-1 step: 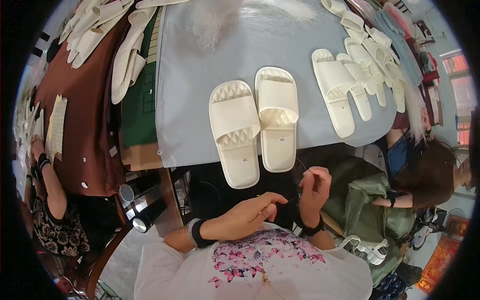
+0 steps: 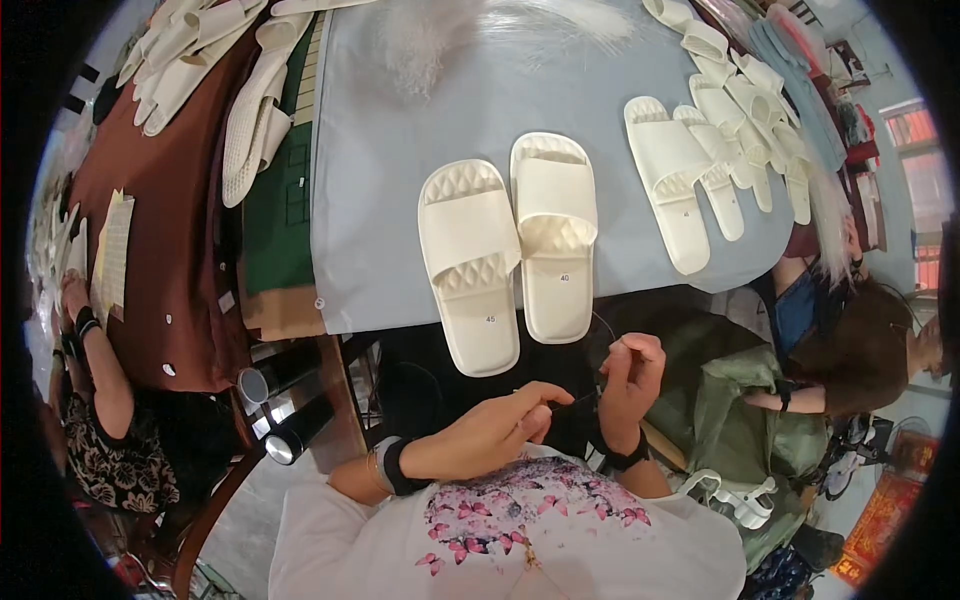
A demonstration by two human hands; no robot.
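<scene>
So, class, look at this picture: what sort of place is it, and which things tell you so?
Probably a slipper-making workshop: a pair of cream slippers lies on a grey-covered worktable, more slippers sit in rows, and another person works alongside.

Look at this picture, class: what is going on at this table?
A person in a white butterfly-print shirt holds both hands close together below the table edge. The left hand and right hand pinch a thin dark thread between them. Two cream slide sandals lie side by side on the pale blue cloth just ahead. More cream sandals lie to the right. Other people sit on either side.
</scene>
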